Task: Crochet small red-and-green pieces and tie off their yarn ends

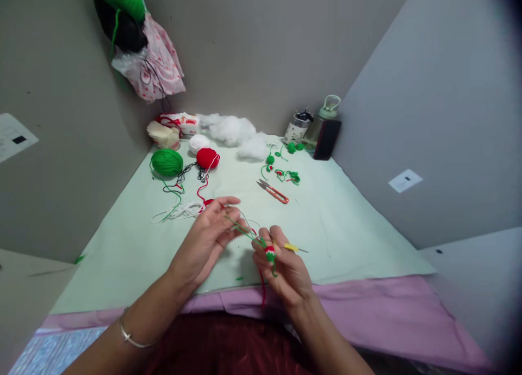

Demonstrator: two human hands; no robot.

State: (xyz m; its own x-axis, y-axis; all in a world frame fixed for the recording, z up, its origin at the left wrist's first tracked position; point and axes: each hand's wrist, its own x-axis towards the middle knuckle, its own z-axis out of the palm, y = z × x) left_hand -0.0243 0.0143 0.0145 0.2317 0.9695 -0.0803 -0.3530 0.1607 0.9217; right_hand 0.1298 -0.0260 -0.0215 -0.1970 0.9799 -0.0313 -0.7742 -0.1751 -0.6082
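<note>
My right hand (281,269) is closed on a small red, white and green crochet piece (269,251) and a yellow-handled crochet hook (294,248) that points right. My left hand (212,236) lies just left of it, palm up, fingers partly curled, with green yarn (238,228) running across its fingertips to the piece. A red strand (263,288) hangs down from the right hand. Both hands hover over the near part of the pale green table cover (346,228).
A green yarn ball (167,162), a red ball (207,158) and a white ball (198,142) lie at the back left with loose strands. Orange thread snips (273,191), small green crochet bits (285,173), white stuffing (236,131), a cup, a bottle (324,119) and a dark phone stand farther back.
</note>
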